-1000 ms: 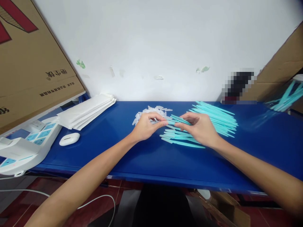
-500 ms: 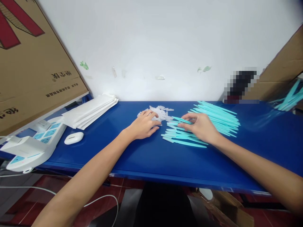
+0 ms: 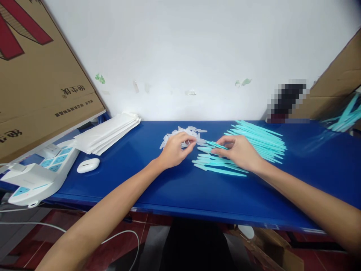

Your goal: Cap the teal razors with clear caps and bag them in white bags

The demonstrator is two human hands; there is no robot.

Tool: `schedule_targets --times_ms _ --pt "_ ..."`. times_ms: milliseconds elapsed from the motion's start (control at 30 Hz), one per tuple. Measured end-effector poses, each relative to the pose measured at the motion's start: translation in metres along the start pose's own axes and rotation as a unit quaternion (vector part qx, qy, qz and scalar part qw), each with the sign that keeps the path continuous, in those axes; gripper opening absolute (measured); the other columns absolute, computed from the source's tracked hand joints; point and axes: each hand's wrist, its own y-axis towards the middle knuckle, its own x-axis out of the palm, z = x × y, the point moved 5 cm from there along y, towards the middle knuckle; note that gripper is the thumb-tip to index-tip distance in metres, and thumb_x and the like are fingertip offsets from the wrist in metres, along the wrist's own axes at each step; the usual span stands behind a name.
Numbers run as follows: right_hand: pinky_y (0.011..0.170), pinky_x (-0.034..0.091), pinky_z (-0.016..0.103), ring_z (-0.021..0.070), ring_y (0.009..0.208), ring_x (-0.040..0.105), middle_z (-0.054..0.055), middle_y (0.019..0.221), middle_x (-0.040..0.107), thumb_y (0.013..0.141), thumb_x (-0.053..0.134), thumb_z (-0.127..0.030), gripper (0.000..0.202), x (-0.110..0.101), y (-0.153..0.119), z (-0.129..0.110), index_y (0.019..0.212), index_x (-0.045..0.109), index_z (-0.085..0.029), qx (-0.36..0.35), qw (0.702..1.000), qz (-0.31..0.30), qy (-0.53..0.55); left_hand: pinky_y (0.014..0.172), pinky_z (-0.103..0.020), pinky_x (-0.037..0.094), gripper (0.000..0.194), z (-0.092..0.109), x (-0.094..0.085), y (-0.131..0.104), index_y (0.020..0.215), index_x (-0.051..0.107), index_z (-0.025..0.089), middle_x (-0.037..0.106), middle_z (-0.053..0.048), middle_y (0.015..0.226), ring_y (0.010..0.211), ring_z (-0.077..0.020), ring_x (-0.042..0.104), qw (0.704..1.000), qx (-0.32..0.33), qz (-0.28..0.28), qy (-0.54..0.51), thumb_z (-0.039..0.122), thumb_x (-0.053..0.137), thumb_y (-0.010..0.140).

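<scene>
My left hand [image 3: 178,149] is closed in a pinch at the near right side of a pile of translucent white plastic pieces [image 3: 168,137]; a pale bit seems to show at its fingertips. My right hand [image 3: 239,152] pinches a turquoise stick [image 3: 212,143], whose end points left toward my left hand. Below it lie several turquoise sticks with pale covered ends [image 3: 220,170], side by side. Behind my right hand is a larger pile of turquoise sticks [image 3: 262,141].
White flat packets [image 3: 108,131], a white oval case [image 3: 88,165] and a power strip [image 3: 60,165] lie at the left of the blue table [image 3: 169,192]. A big carton [image 3: 47,75] leans at the left. More turquoise sticks [image 3: 348,116] are at the far right.
My left hand has drawn its spread fingers together into a pinch and moved slightly right, closer to the stick's end. My right hand has barely moved.
</scene>
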Motion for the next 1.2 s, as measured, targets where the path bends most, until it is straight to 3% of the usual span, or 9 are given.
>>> schedule_targets --times_ms 133,300,433,567,767,933,1200 --pt "0.052 0.041 0.030 0.0172 0.051 0.058 0.002 0.056 0.066 0.060 0.083 -0.067 0.052 0.000 -0.002 -0.004 0.067 0.063 -0.020 0.009 0.999 -0.006 0.030 0.074 -0.028 0.054 0.021 -0.009 0.004 0.001 0.089 0.070 0.015 0.074 -0.006 0.088 0.079 -0.0172 0.069 0.963 -0.151 0.075 -0.209 0.035 0.074 0.082" --pt "0.046 0.037 0.027 0.0160 0.049 0.057 0.003 0.053 0.065 0.057 0.084 -0.067 0.053 0.002 -0.003 -0.005 0.062 0.061 -0.019 0.021 0.997 -0.031 0.068 0.068 -0.027 0.054 0.033 -0.014 0.006 -0.002 0.085 0.067 0.015 0.075 -0.007 0.084 0.079 -0.0196 0.072 0.919 -0.244 0.057 -0.305 0.040 0.084 0.072" --pt "0.043 0.034 0.026 0.0157 0.048 0.056 0.003 0.053 0.066 0.057 0.085 -0.066 0.052 0.003 -0.002 -0.002 0.063 0.062 -0.019 0.029 0.996 -0.036 0.082 0.070 -0.027 0.054 0.034 -0.009 0.008 -0.001 0.084 0.067 0.014 0.076 -0.008 0.086 0.079 -0.0188 0.071 0.919 -0.219 0.035 -0.326 0.041 0.085 0.072" --pt "0.043 0.032 0.026 0.0139 0.047 0.054 0.003 0.054 0.066 0.059 0.084 -0.066 0.052 0.002 -0.002 0.001 0.065 0.063 -0.019 0.022 0.997 -0.028 0.071 0.073 -0.027 0.054 0.032 -0.007 0.007 0.000 0.082 0.067 0.015 0.074 -0.006 0.082 0.078 -0.0179 0.071 0.930 -0.192 0.048 -0.310 0.042 0.082 0.076" --pt "0.043 0.031 0.026 0.0143 0.046 0.053 0.002 0.052 0.063 0.060 0.082 -0.068 0.052 0.002 -0.004 -0.003 0.065 0.065 -0.019 0.018 0.997 -0.021 0.067 0.076 -0.031 0.057 0.031 -0.012 0.002 -0.001 0.086 0.070 0.016 0.075 -0.004 0.074 0.074 -0.0188 0.072 0.922 -0.215 0.078 -0.313 0.045 0.079 0.079" --pt "0.043 0.031 0.026 0.0136 0.045 0.052 0.002 0.052 0.063 0.060 0.082 -0.068 0.052 0.000 -0.003 -0.003 0.065 0.067 -0.018 0.022 0.997 -0.015 0.070 0.080 -0.033 0.059 0.033 -0.013 0.004 -0.001 0.090 0.073 0.015 0.077 -0.007 0.085 0.085 -0.0225 0.075 0.913 -0.208 0.072 -0.342 0.042 0.085 0.074" --pt "0.043 0.032 0.027 0.0156 0.046 0.056 0.001 0.053 0.063 0.060 0.082 -0.068 0.052 0.002 0.000 0.002 0.067 0.067 -0.019 0.023 0.997 -0.008 0.075 0.074 -0.031 0.055 0.021 -0.004 0.004 0.000 0.093 0.080 0.017 0.078 -0.009 0.093 0.085 -0.0210 0.072 0.956 -0.143 0.021 -0.255 0.034 0.079 0.081"
